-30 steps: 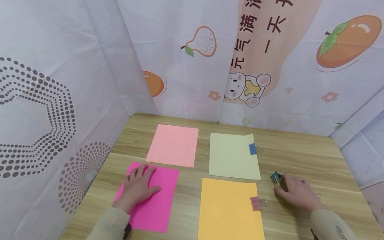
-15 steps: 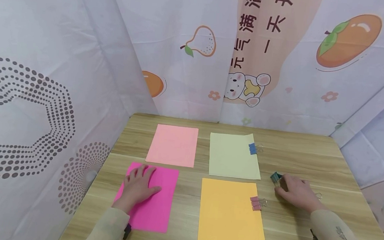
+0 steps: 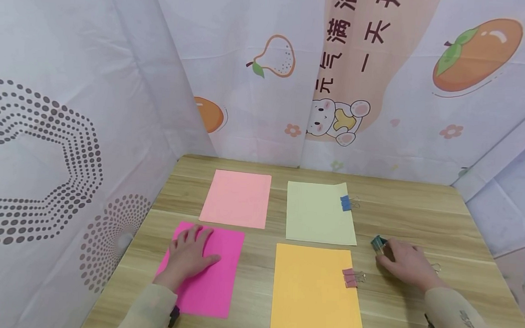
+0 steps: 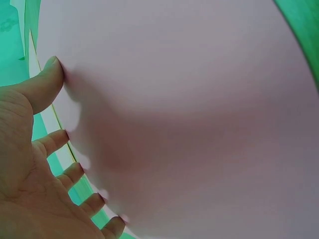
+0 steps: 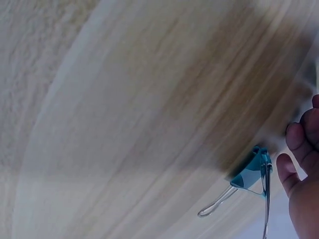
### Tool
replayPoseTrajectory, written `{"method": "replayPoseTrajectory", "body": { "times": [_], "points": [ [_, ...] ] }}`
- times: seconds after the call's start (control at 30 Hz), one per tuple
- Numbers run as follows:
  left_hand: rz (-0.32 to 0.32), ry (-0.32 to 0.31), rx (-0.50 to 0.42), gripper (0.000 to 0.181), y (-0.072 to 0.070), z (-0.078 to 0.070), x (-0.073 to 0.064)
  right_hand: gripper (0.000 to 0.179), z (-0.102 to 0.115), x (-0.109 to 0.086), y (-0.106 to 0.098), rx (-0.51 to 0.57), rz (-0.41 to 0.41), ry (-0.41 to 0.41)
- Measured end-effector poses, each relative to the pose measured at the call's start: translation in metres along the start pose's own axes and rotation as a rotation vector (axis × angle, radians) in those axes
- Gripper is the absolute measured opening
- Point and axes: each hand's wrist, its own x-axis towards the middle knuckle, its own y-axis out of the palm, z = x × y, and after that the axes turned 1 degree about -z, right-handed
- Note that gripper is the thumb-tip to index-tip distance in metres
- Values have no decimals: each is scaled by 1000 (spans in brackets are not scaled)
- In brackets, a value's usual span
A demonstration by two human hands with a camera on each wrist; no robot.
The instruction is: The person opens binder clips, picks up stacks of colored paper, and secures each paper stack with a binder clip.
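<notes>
My left hand [image 3: 188, 257] rests with spread fingers on a sheet of magenta paper [image 3: 216, 291]. In the left wrist view, the fingertips touch the edge area of this paper [image 4: 209, 74], which looks pale there. On the right side of the table my right hand [image 3: 405, 263] holds a teal binder clip [image 3: 378, 242] between thumb and fingers, just above the wood. A wire handle [image 3: 436, 267] pokes out behind that hand. In the right wrist view a teal binder clip [image 5: 251, 172] lies beside the little-finger side of the hand [image 5: 306, 189].
Yellow-orange paper [image 3: 313, 292] carries a pink binder clip [image 3: 350, 278] at its right edge. Behind it lies pale green paper [image 3: 318, 212] with a blue binder clip [image 3: 346, 203]. Light pink paper [image 3: 238, 197] is at the back left. Printed curtains [image 3: 266, 109] border the wooden table [image 3: 413, 203].
My right hand and the teal binder clip have shifted very slightly to the right. The left hand and the papers have stayed in place.
</notes>
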Motion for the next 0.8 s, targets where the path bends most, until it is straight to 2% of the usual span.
{"method": "replayPoseTrajectory", "body": {
  "times": [0.3,0.8],
  "points": [
    [-1,2,1,82,0,0,-1,34,0,0,2,-21,4,12],
    [-10,6,-5,81,-3,-3,-2,37,-4,0,3,-43,-20,-22]
  ]
}}
